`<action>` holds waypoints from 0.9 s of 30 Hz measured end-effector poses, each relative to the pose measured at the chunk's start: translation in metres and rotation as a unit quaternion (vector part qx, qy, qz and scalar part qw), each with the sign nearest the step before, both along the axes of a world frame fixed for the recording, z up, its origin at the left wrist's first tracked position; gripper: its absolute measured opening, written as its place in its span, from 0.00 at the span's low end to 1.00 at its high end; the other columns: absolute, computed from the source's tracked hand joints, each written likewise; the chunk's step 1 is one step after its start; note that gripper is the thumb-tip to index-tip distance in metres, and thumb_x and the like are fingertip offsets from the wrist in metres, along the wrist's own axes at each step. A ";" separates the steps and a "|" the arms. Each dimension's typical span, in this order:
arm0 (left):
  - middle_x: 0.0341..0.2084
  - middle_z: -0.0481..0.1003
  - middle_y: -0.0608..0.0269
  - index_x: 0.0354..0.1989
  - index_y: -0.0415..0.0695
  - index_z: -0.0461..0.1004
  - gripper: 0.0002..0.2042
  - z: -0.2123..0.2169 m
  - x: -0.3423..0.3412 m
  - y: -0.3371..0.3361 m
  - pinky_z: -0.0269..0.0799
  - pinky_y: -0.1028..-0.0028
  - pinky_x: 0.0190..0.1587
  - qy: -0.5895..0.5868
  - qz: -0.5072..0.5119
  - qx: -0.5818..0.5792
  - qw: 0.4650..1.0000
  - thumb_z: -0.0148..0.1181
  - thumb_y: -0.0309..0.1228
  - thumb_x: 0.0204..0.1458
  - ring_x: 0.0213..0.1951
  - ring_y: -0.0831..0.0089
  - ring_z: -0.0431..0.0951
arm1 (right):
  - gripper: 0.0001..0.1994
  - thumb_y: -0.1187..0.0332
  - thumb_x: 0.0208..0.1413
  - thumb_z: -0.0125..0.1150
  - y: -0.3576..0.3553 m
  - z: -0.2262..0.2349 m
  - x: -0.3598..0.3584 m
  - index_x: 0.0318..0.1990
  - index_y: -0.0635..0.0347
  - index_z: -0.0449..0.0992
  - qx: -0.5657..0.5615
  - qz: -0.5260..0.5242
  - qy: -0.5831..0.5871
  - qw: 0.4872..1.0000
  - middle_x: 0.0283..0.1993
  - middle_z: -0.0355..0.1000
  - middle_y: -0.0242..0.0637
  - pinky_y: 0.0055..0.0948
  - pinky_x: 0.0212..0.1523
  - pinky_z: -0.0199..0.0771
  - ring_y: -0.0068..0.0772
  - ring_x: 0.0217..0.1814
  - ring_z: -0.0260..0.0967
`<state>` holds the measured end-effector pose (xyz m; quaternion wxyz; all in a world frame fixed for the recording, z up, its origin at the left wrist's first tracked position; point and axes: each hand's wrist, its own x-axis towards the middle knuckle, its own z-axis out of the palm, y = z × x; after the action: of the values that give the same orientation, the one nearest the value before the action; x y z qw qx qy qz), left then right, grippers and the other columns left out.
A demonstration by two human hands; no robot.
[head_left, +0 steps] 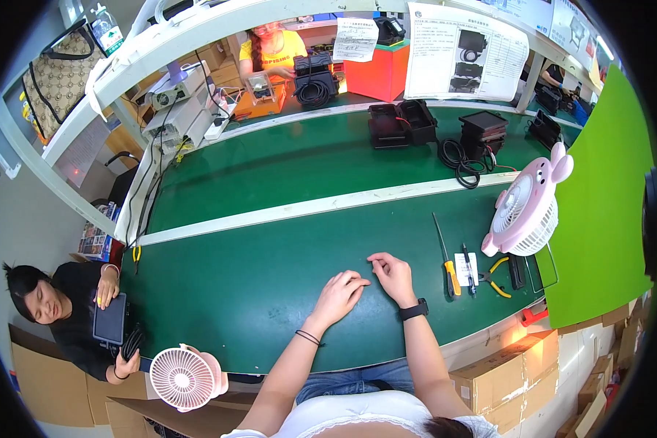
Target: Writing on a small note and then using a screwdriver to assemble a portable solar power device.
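My left hand (340,295) rests on the green table (270,292) in front of me, its fingers loosely curled and together, with nothing seen in it. Just to its right lies my right hand (393,277), also loosely closed, its fingertips pointing toward the left hand across a small gap. No object shows in either hand. Right of the hands is a screwdriver (451,276) with a yellow handle. Beside it are a pen (469,271) on a small white paper, yellow-handled pliers (495,279) and a black block-shaped item (517,271).
A pink animal-shaped fan (525,204) stands at the right, near a green panel (606,197). Another pink fan (186,378) is at the lower left. A co-worker (66,306) there holds a black box with cable. Black boxes (483,131) sit beyond the white rail (306,209).
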<state>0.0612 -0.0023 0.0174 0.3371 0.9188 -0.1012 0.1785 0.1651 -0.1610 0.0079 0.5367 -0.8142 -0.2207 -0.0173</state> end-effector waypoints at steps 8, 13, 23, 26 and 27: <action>0.41 0.74 0.63 0.44 0.50 0.81 0.08 0.000 0.000 0.001 0.74 0.63 0.49 0.002 -0.001 -0.004 1.000 0.62 0.27 0.57 0.44 0.62 0.77 | 0.07 0.72 0.59 0.63 0.001 -0.002 0.000 0.42 0.54 0.84 0.003 0.001 0.004 1.000 0.25 0.77 0.34 0.26 0.24 0.70 0.22 0.20 0.70; 0.41 0.74 0.63 0.44 0.50 0.81 0.08 -0.001 0.000 0.000 0.74 0.63 0.49 0.000 -0.001 0.002 1.000 0.62 0.27 0.57 0.44 0.62 0.77 | 0.07 0.72 0.59 0.63 0.000 -0.003 0.000 0.42 0.54 0.84 0.001 -0.002 0.002 1.000 0.25 0.77 0.34 0.27 0.24 0.70 0.23 0.20 0.70; 0.40 0.74 0.62 0.43 0.48 0.81 0.07 -0.001 0.001 0.000 0.74 0.62 0.48 0.012 -0.006 -0.002 1.000 0.61 0.27 0.57 0.44 0.61 0.77 | 0.07 0.72 0.58 0.64 0.000 0.003 -0.002 0.42 0.53 0.84 -0.014 -0.009 0.000 1.000 0.25 0.77 0.35 0.29 0.25 0.71 0.26 0.20 0.70; 0.40 0.74 0.62 0.43 0.49 0.81 0.07 0.000 0.001 0.000 0.74 0.62 0.49 0.016 -0.003 -0.006 1.000 0.62 0.28 0.57 0.44 0.61 0.77 | 0.07 0.72 0.58 0.64 0.000 0.003 -0.002 0.43 0.53 0.84 -0.011 -0.012 -0.001 1.000 0.25 0.77 0.34 0.29 0.25 0.71 0.26 0.20 0.70; 0.39 0.74 0.62 0.42 0.48 0.81 0.07 0.000 0.002 0.000 0.74 0.62 0.47 0.003 -0.003 0.000 1.000 0.62 0.27 0.57 0.43 0.61 0.77 | 0.07 0.72 0.58 0.64 0.000 0.002 -0.002 0.43 0.53 0.84 -0.006 -0.012 -0.005 1.000 0.25 0.77 0.34 0.29 0.25 0.71 0.26 0.20 0.70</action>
<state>0.0635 -0.0020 0.0179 0.3383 0.9189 -0.1033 0.1747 0.1633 -0.1606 0.0102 0.5305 -0.8198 -0.2138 -0.0268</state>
